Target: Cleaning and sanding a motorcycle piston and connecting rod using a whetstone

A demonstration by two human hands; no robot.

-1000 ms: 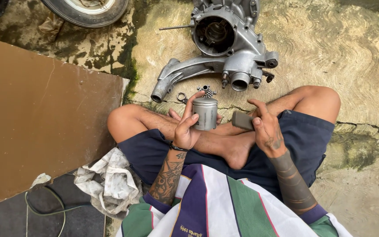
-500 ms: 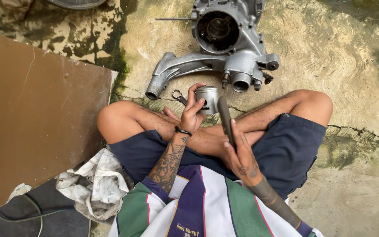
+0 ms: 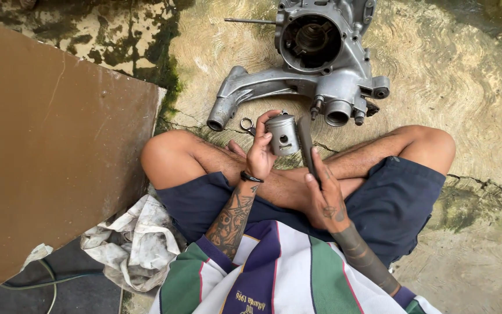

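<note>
**Piston in the left hand, flat dark tool in the right**

A grey metal piston (image 3: pixel 282 134) sits upright in the left hand (image 3: pixel 260 157), above the person's crossed legs. Its crown faces up and a round pin hole shows in its side. The left grip is closed on it: the thumb curls over the top edge and the fingers wrap the near side. Just to the right of the piston, close to it or touching, stands a flat dark tool (image 3: pixel 305 141), held nearly upright. The right hand (image 3: pixel 323 197) has its grip closed on the tool's lower end, with the forefinger laid along the blade.

Beyond the piston, on the concrete floor (image 3: pixel 466 75), lies a small ring spanner (image 3: pixel 246 124), partly hidden by the left fingers. Farther out rests a grey engine casing (image 3: pixel 321 64) with a round open bore facing up and a long arm reaching towards the left. A thin rod (image 3: pixel 250 21) sticks out from its upper left side.

To the person's left a brown board (image 3: pixel 53 145) covers the floor, and a crumpled dirty rag (image 3: pixel 132 241) lies beside the left thigh, with a thin cable (image 3: pixel 47 279) at the board's near edge.
</note>
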